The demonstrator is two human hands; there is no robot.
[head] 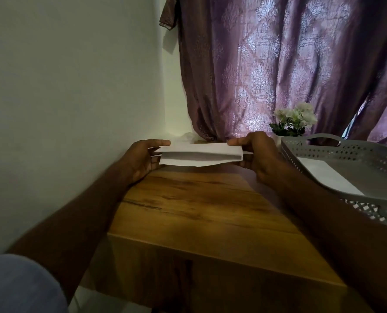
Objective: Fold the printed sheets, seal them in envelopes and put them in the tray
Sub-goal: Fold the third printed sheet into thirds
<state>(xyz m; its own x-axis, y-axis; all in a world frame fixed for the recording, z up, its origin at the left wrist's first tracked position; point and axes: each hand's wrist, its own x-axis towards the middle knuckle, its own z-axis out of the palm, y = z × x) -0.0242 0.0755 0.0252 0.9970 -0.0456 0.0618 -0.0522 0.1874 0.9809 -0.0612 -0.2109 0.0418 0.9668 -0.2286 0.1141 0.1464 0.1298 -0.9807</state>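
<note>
Folded sheet [200, 154] held in the air above the far end of the counter [201, 206], left of the tray [337, 150], one end in each hand. Left hand [143, 159]: grip pinching the sheet's left end, thumb on top, fingers underneath. Right hand [255, 152]: grip pinching the right end the same way, fingers curled behind the paper. Layers not lying flush; lower flap sagging and bowed along its near edge, a thin edge poking out past the right end.

Step in hand, as judged: finishing the fold before the envelope. To do it well: align the two short ends so corners meet, keep both pinches level, then lay the sheet down on the counter and run a finger along each crease to flatten it. Bowed lower flap likely to spring open unless pressed; uneven layers likely to catch on an envelope mouth. Light pressure enough, paper being thin and quick to wrinkle.

Inside the tray, right of the sheet: a white flat piece [332, 177], probably an envelope already placed.

No print, brand or label readable anywhere; sheet faces showing plain white, blurred.
</note>
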